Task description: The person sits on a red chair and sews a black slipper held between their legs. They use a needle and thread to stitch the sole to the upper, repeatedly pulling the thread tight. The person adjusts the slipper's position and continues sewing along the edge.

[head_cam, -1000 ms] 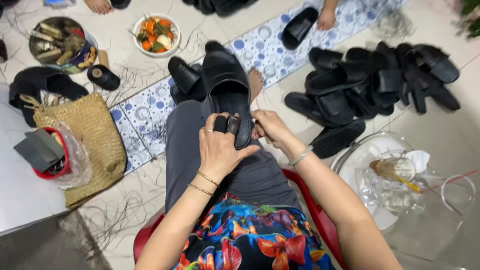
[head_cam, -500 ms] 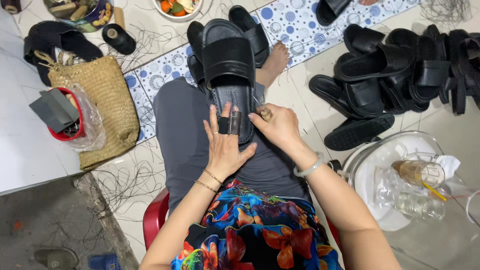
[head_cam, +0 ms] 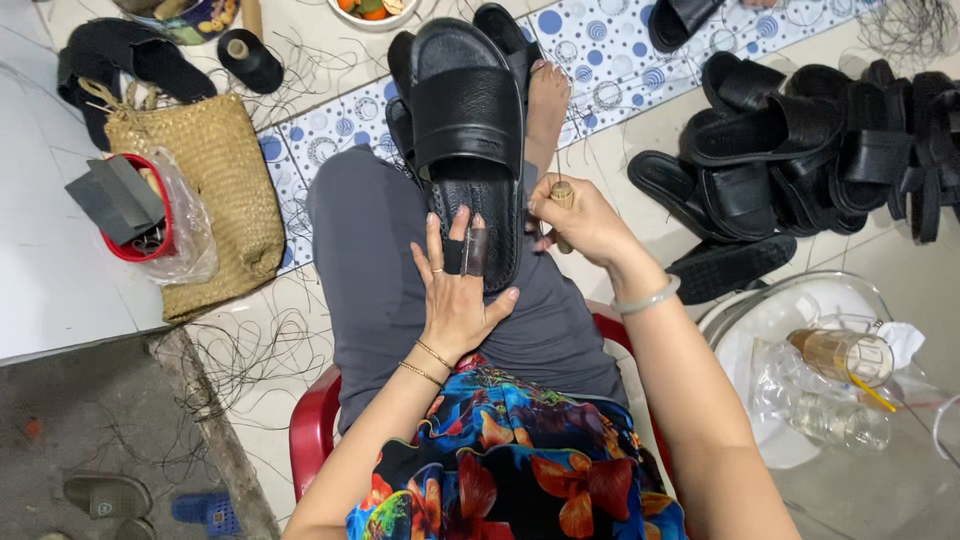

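Note:
A black leather slide sandal (head_cam: 468, 130) lies lengthwise on my grey-trousered lap. My left hand (head_cam: 458, 290) rests flat on its heel end, fingers spread, with dark wraps on two fingers. My right hand (head_cam: 580, 220) is at the sandal's right edge, closed on a small wooden-handled tool (head_cam: 563, 196). More black sandals lie under the one on my lap.
A pile of black sandals (head_cam: 800, 150) sits on the floor at right. A woven bag (head_cam: 215, 190), a red tub of tools (head_cam: 140, 210) and a black thread spool (head_cam: 248, 60) are at left. A plastic cup with a straw (head_cam: 845, 355) lies lower right. Loose threads litter the tiles.
My left hand slid down from the sandal's middle to its heel and flattened. My right hand moved out to the sandal's right edge. The view shifted closer.

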